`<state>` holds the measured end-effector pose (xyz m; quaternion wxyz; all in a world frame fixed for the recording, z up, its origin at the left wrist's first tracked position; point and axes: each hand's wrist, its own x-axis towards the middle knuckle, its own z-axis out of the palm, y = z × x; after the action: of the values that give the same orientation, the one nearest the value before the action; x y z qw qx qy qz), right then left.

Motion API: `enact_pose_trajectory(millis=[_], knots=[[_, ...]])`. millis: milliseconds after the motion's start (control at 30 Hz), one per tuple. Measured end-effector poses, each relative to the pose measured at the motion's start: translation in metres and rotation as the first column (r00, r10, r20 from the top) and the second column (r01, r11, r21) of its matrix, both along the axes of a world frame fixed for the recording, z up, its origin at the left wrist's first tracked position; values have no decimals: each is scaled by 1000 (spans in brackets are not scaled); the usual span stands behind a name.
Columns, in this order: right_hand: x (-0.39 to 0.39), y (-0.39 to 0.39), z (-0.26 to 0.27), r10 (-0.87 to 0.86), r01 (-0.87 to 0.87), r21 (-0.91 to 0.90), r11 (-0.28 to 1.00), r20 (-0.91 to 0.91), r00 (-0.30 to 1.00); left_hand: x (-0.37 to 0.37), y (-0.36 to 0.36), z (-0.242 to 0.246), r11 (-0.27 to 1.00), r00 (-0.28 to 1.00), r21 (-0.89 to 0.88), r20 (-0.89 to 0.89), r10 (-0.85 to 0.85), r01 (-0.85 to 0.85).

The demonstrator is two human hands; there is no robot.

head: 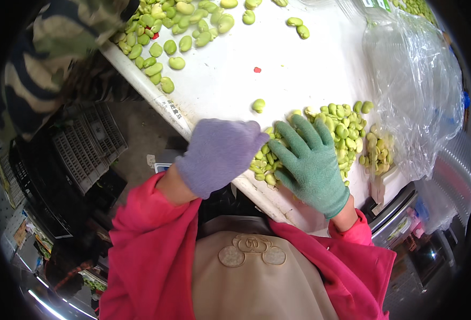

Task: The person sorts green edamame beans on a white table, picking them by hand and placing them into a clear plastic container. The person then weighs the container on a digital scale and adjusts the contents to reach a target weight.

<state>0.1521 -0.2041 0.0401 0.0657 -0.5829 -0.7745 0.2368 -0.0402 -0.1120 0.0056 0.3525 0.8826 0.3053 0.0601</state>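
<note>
My left hand [222,154], in a purple knit glove, is over the table's near edge with its fingers curled under. Its fingertips are hidden, so whether it holds anything does not show. A pile of shelled green broad beans [341,130] lies to its right. My right hand [311,166], in a green glove, rests palm down on this pile with its fingers spread. More beans show between the two hands. A single broad bean [259,105] lies on the white tabletop [227,86] beyond my left hand.
A larger spread of broad beans [203,24] lies at the far left, beside a person in a camouflage sleeve [55,48]. Clear plastic bags [411,88] cover the right side. A small red scrap [257,70] is mid-table. Plastic crates [91,144] stand below, left.
</note>
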Motion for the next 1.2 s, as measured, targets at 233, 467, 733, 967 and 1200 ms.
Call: enact_pose_trajectory(millis=[233, 467, 733, 967, 1200], knots=[[17, -26, 5, -207, 195, 113, 974, 100, 973, -35, -2, 34, 992, 932, 98, -346, 112, -83], [9, -66, 8, -360, 379, 141, 914, -145, 922, -23, -24, 30, 995, 929, 101, -369, 23, 15], [-11, -110, 16, -470, 404, -252, 879, -320, 823, 8, -48, 12, 990, 973, 40, -194, -122, 132], [-38, -103, -11, -429, 283, -354, 891, -454, 781, 20, -28, 7, 984, 1000, -177, -9, 5, -7], [-25, -86, -6, -479, 475, -136, 869, -473, 740, 0, -25, 32, 993, 988, -111, -157, 8, -26]])
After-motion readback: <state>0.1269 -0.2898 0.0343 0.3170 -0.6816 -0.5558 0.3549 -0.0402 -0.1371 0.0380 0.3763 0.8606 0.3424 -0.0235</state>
